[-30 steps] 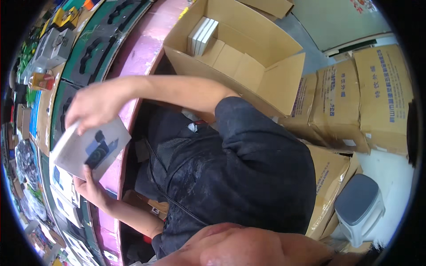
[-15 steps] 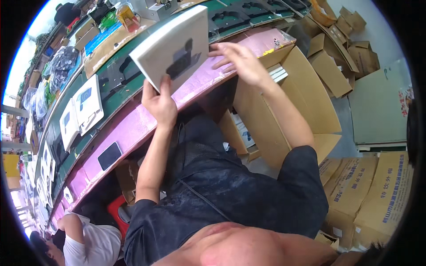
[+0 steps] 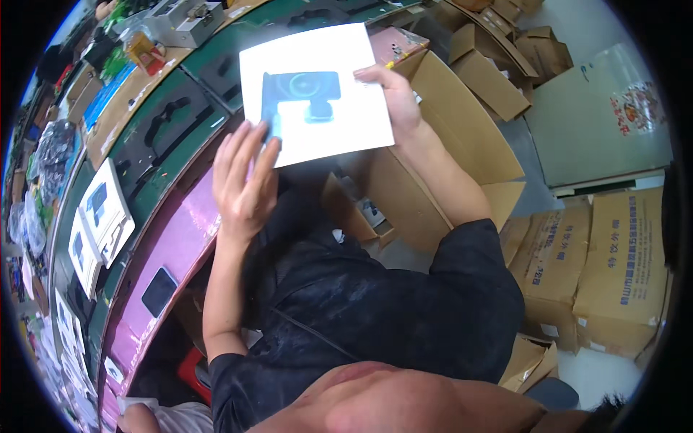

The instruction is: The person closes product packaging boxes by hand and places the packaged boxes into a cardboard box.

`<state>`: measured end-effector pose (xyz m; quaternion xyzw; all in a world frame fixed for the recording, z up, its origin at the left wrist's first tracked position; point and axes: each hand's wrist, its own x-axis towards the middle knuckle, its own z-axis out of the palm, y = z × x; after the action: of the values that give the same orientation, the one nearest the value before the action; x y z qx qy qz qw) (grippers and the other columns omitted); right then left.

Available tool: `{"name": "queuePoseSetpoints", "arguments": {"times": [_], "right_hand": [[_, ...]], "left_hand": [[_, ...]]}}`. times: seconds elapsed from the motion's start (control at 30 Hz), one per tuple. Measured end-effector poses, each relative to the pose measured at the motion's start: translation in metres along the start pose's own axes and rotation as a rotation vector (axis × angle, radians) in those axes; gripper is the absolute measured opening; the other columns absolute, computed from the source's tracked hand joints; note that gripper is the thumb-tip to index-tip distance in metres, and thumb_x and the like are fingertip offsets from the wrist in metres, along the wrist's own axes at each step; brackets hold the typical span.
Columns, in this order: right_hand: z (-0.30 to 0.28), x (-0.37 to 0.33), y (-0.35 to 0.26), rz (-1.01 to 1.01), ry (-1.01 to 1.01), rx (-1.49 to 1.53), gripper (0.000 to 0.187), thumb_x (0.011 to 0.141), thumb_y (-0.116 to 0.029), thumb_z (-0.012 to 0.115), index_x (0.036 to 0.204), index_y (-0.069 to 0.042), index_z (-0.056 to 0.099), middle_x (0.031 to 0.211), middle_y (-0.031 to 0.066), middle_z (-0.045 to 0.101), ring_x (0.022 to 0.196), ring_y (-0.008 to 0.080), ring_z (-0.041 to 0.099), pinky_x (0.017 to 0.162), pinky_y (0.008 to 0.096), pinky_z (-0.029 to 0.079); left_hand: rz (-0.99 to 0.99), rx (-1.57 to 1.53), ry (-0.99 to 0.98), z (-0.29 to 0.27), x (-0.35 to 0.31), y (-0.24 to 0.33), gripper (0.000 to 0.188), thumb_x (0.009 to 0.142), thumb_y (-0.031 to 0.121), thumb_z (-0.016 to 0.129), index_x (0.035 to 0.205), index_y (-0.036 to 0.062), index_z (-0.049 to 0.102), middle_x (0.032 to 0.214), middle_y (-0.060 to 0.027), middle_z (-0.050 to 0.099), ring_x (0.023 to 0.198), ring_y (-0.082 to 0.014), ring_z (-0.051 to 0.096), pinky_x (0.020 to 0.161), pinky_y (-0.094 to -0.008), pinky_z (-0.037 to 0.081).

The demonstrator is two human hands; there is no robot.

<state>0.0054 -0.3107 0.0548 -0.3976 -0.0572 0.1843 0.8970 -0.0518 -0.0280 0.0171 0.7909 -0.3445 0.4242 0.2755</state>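
A flat white box (image 3: 317,137) with a dark device pictured on its face is held up in front of me, its printed face toward me. My right hand (image 3: 401,101) grips its right edge, thumb on the front and the other fingers hidden behind. At the lower left corner of the box, my left hand (image 3: 245,180) has its fingers stretched out and apart. Those fingertips overlap the box's face; whether they press on it I cannot tell. Below the right forearm stands a large open cardboard carton (image 3: 469,119).
Left of me, a green conveyor line (image 3: 155,191) carries black trays and more white boxes (image 3: 108,206). A phone (image 3: 159,291) lies on the pink ledge (image 3: 180,242). A smaller carton (image 3: 354,213) holds items. Stacked cartons (image 3: 621,267) stand at right. A person's arm shows at lower left.
The white box has turned to face me and shifted right. My right hand has closed on its right edge. My left hand has loosened its grip and spread its fingers. The view has shifted.
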Motion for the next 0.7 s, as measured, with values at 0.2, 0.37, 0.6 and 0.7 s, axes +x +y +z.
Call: {"name": "queuePoseSetpoints", "arguments": {"times": [0.2, 0.37, 0.6, 0.7], "right_hand": [[-0.065, -0.04, -0.051, -0.187, 0.02, 0.063, 0.044, 0.098, -0.014, 0.052, 0.132, 0.014, 0.057, 0.126, 0.0247, 0.07, 0.111, 0.0333, 0.073, 0.101, 0.0427, 0.058], [-0.064, -0.065, -0.069, -0.333, 0.244, -0.291, 0.041, 0.096, -0.009, 0.058, 0.13, 0.014, 0.059, 0.122, 0.0219, 0.073, 0.099, 0.0279, 0.076, 0.092, 0.0384, 0.061], [-0.015, -0.075, -0.067, -0.403, 0.605, -1.648, 0.042, 0.092, -0.013, 0.064, 0.131, 0.004, 0.065, 0.098, 0.0196, 0.077, 0.089, 0.0322, 0.076, 0.08, 0.0466, 0.058], [-0.013, -0.08, -0.062, -0.384, 0.765, -1.967, 0.045, 0.093, -0.019, 0.063, 0.133, 0.001, 0.065, 0.103, 0.0248, 0.075, 0.096, 0.0435, 0.073, 0.085, 0.0526, 0.057]], "left_hand": [[-0.236, -0.006, -0.043, -0.011, -0.016, -0.009, 0.033, 0.088, -0.008, 0.074, 0.12, 0.0, 0.076, 0.133, -0.0171, 0.071, 0.133, -0.0382, 0.063, 0.111, -0.048, 0.049], [-0.287, -0.079, -0.068, 0.002, -0.019, -0.011, 0.03, 0.09, -0.007, 0.073, 0.119, 0.0007, 0.076, 0.134, -0.0166, 0.071, 0.133, -0.0373, 0.063, 0.112, -0.0476, 0.048], [-0.334, -0.068, -0.151, 0.003, -0.033, -0.018, 0.025, 0.094, -0.004, 0.073, 0.118, 0.0007, 0.076, 0.134, -0.0155, 0.072, 0.132, -0.0359, 0.064, 0.112, -0.0459, 0.049], [-0.359, -0.071, -0.173, 0.001, -0.04, -0.022, 0.023, 0.093, -0.005, 0.072, 0.116, -0.0002, 0.077, 0.133, -0.0151, 0.072, 0.132, -0.0363, 0.064, 0.111, -0.0467, 0.048]]}}
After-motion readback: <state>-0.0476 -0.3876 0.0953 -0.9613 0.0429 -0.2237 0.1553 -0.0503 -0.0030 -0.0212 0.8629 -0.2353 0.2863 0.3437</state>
